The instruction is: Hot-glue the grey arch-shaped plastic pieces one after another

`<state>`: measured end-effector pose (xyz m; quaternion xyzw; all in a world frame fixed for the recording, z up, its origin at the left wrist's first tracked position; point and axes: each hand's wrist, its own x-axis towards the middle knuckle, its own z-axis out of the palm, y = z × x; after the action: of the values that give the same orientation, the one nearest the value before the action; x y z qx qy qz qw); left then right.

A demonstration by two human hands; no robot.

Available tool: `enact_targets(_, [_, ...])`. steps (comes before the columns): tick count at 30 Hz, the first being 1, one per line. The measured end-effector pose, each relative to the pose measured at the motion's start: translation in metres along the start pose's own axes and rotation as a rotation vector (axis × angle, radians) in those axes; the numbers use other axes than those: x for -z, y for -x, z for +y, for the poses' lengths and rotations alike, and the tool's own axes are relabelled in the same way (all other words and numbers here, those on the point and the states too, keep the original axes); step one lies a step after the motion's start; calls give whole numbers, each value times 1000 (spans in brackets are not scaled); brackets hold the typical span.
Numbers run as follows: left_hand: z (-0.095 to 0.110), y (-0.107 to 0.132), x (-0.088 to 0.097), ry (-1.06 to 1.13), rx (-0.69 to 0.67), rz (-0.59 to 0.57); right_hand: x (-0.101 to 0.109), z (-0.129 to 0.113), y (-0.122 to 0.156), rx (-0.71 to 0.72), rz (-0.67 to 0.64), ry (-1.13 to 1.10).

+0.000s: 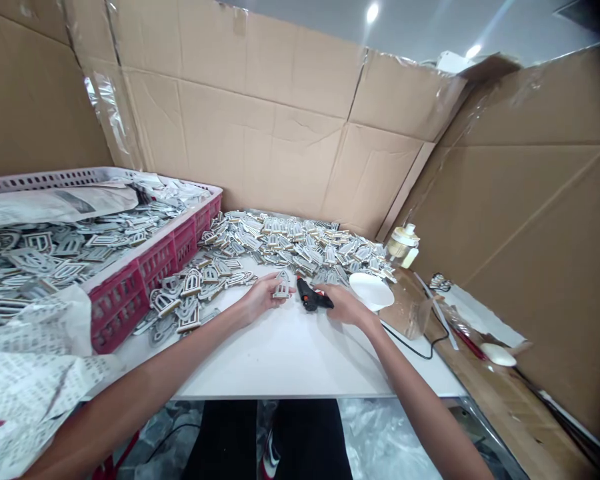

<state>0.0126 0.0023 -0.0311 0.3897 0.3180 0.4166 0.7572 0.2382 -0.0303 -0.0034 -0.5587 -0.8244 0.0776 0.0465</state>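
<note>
Between the fingers of my left hand [261,300] is a small grey window-shaped piece [282,285], held upright over the white table [280,360]. My right hand [344,304] is closed around the handle of a black glue gun [310,296] with an orange tip. The tip points up and lies just right of the piece, apart from it as far as I can see. Beyond both hands spreads a heap of similar grey pieces [300,243], and more lie loose to the left of my left hand. A white dish [372,291] sits right beside my right hand.
A pink crate [150,273] full of grey pieces, with paper [45,373] over it, stands at left. Cardboard walls [260,113] enclose the table. A bottle [404,241] stands at back right. A black cable [423,357] runs across the table's right side.
</note>
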Motion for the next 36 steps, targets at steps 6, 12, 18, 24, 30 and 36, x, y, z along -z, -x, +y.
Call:
enact_targets(6, [-6, -5, 9, -46, -28, 43, -18, -13, 3, -158, 189, 104])
enact_targets(12, [-5, -2, 5, -79, -59, 102, -24, -21, 5, -217, 466, -87])
enact_targets(18, [-5, -5, 7, -86, -68, 203, -27, -16, 3, -284, 470, -103])
enact_targets(24, [2, -5, 2, -66, -80, 367, -19, 4, 2, -197, 344, -390])
enact_targets(30, [2, -5, 4, -66, -71, 382, -11, 12, 7, -134, 229, -603])
enact_targets(36, [-1, -6, 5, -63, -81, 364, 12, 20, 20, -78, 168, -717])
